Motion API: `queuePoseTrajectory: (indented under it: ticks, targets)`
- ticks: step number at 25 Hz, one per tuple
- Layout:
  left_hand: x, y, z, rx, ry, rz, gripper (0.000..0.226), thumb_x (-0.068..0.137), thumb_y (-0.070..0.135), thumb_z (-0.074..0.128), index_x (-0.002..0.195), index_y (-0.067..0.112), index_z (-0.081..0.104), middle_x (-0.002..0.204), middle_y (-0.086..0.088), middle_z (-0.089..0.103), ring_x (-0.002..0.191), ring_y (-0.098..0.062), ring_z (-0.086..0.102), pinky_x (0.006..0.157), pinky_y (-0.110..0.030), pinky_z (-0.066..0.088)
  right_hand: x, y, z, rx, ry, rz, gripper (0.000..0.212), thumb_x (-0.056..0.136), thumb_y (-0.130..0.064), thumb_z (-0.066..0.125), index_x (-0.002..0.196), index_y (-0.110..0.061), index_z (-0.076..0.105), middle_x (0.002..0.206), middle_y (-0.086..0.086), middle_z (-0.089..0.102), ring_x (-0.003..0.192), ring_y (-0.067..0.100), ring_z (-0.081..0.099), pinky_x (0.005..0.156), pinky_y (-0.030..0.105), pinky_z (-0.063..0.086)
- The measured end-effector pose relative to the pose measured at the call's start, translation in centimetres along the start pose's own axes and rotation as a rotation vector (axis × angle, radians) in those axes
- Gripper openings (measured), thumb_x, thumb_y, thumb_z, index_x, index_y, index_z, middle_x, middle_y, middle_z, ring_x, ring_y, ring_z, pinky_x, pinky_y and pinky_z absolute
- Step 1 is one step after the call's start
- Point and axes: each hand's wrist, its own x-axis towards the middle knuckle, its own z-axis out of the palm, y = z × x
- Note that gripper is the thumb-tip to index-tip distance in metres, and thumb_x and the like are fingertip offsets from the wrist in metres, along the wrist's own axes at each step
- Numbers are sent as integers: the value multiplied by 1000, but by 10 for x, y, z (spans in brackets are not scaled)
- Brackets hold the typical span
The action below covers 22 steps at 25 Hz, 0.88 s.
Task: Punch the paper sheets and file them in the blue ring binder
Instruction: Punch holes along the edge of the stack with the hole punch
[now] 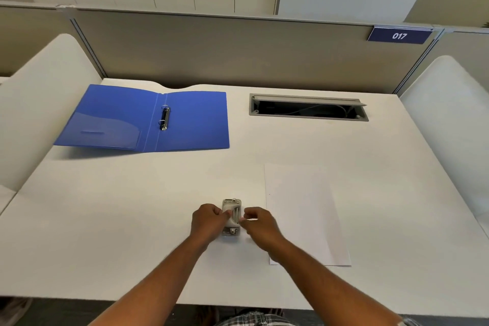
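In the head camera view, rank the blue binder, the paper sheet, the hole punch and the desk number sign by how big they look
1. blue binder, lying open
2. paper sheet
3. number sign
4. hole punch, partly covered by the left hand and right hand, so this last placing is unsure.

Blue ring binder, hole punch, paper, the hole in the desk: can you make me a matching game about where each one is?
Things:
1. Blue plastic ring binder
2. Small grey metal hole punch
3. White paper sheet
4. Grey rectangular cable hatch in the desk

Places or states:
A. Lying flat just right of the hands
B. Open flat at the far left, rings showing
C. Far right, lid up, cables inside
D. Gripped between the left hand and right hand

Pairs: 1-B, 2-D, 3-A, 4-C
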Motion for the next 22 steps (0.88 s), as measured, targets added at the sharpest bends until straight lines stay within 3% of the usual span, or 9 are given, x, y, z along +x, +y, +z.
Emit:
queuePoseTrajectory:
  ticks: [3, 6, 12, 22]
  targets:
    - [2, -3, -15, -5, 26, 31, 31, 81, 29, 72, 61, 17, 52, 62, 0, 60, 57, -17, 54, 54, -27, 41, 6, -20, 31, -6, -9, 11, 31, 90, -28, 65, 119, -20, 65, 116, -6, 68, 102, 13, 65, 73, 23, 50]
    - [8, -15, -41, 45, 85, 57, 24, 83, 30, 69, 70, 13, 58, 73, 0, 64, 66, -16, 57, 57, -28, 42, 11, -39, 59, -12, -49, 16, 27, 89, -22, 64, 115, -17, 67, 110, -2, 70, 95, 12, 66, 72, 23, 52]
    - [29, -56, -95, 90, 141, 35, 17, 80, 30, 72, 83, 16, 62, 84, 5, 67, 81, -19, 64, 70, -34, 50, 12, -67, 127, -35, -156, 1, 17, 84, -5, 58, 94, -16, 68, 78, -8, 65, 63, 4, 55, 49, 11, 39]
    - [60, -105, -177, 89, 235, -13, 17, 82, 25, 71, 84, 14, 59, 84, 1, 67, 82, -22, 63, 70, -34, 49, 18, -102, 216, -87, -279, -100, 27, 81, -15, 74, 108, -16, 73, 100, -4, 76, 87, 9, 70, 67, 15, 52]
